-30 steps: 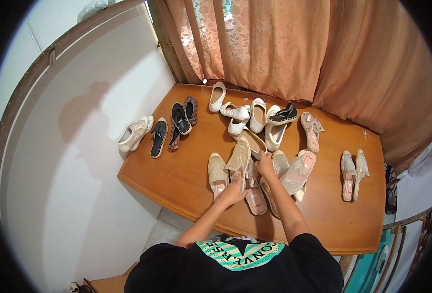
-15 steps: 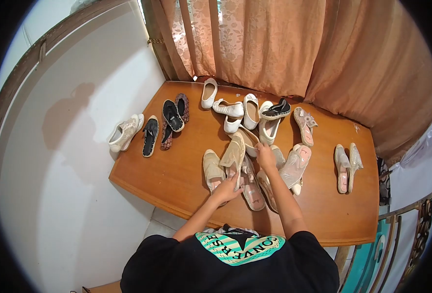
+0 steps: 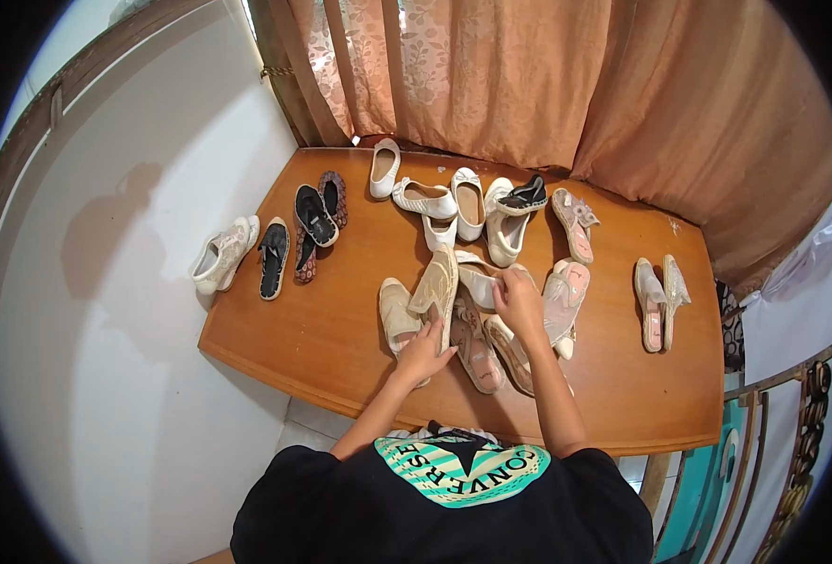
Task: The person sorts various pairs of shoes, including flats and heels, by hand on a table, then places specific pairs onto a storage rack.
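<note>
My left hand (image 3: 423, 355) grips the heel end of a beige slip-on shoe (image 3: 438, 284), tilted on its side. A matching beige shoe (image 3: 398, 315) lies to its left, and a brownish slide with a pink insole (image 3: 480, 357) lies to its right. My right hand (image 3: 518, 301) is closed beside a cream flat (image 3: 475, 280); its fingertips are too hidden to show what they hold. Under and beside my right forearm are a beige espadrille (image 3: 507, 348) and a pale slide with a pink insole (image 3: 565, 299).
White flats (image 3: 425, 199) and a black shoe (image 3: 524, 195) lie toward the back of the wooden table (image 3: 341, 324). Black espadrilles (image 3: 273, 258) and lace sneakers (image 3: 225, 256) are at left. A pale slide pair (image 3: 651, 305) lies at right, near the curtain (image 3: 698, 113).
The view has shifted slightly, moving the table and shoes left and up in the frame. My right hand has moved a little right relative to the cream flat. My left hand keeps its grip.
</note>
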The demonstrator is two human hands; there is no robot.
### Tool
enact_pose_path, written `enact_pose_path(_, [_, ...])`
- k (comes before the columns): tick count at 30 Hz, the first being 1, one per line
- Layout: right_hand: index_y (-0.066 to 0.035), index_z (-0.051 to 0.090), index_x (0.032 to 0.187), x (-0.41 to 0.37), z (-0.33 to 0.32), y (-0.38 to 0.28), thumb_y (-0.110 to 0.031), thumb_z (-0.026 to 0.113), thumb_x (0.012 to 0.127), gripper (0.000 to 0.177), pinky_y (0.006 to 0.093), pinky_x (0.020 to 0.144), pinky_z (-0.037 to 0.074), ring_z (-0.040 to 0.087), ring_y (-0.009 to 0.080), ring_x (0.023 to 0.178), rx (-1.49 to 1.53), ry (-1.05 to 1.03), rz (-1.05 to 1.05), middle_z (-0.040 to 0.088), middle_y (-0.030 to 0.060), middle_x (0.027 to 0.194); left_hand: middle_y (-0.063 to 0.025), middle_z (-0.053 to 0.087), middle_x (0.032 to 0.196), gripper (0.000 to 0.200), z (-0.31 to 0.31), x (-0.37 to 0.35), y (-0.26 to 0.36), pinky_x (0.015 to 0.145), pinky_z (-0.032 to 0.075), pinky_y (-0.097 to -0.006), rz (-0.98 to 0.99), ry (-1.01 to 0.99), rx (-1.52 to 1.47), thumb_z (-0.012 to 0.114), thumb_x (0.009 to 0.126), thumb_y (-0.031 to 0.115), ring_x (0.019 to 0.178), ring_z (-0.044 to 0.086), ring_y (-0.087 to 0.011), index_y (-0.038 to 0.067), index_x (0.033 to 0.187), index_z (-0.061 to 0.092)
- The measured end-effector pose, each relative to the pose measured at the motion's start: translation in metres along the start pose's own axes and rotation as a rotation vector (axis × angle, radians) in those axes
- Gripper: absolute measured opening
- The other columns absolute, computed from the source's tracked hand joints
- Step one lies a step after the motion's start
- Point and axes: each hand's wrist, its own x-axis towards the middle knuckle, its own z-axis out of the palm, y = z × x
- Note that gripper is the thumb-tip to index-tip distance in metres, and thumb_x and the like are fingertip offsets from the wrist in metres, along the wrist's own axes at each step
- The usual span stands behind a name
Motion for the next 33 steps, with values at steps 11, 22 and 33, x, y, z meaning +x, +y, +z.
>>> enact_pose_path(11, [-0.004,0.057,0.084,-0.145,0.012,-0.025,-0.011,0.058,0.078,0.01,0.0337,0.055,0.045,0.056,0.025,0.063,0.258,-0.184,0.079,0.055,0.0105,0.073,-0.0156,0.06,0.084,0.042,0.015,0.004,0.008,0.065,0.047,-0.0318,-0.043,0.213,-0.351,0.059,0.08,0.031,0.073,0.06,-0.023,-0.002,0.104,0.054])
enact_pose_path(22, [-0.002,0.056,0.095,-0.147,0.006,-0.023,-0.015,0.054,0.084,0.018,0.0325,0.053,0.046,0.059,0.0222,0.06,0.404,-0.142,0.267,0.058,0.0127,0.075,-0.0106,0.06,0.071,0.037,0.034,0.004,-0.005,0.055,0.046,-0.0265,-0.081,0.11,-0.412,0.063,0.077,0.022,0.059,0.057,-0.0155,-0.005,0.101,0.055])
enact_pose_path(33, [0.003,0.046,0.107,-0.132,0.043,0.01,-0.02,0.051,0.083,0.034,0.0407,0.057,0.045,0.058,0.0341,0.062,0.215,-0.289,0.449,0.058,0.0198,0.071,-0.0149,0.062,0.068,0.026,0.031,-0.004,-0.01,0.056,0.048,-0.0294,-0.113,0.123,-0.367,0.06,0.076,0.02,0.061,0.062,-0.0223,-0.002,0.091,0.061])
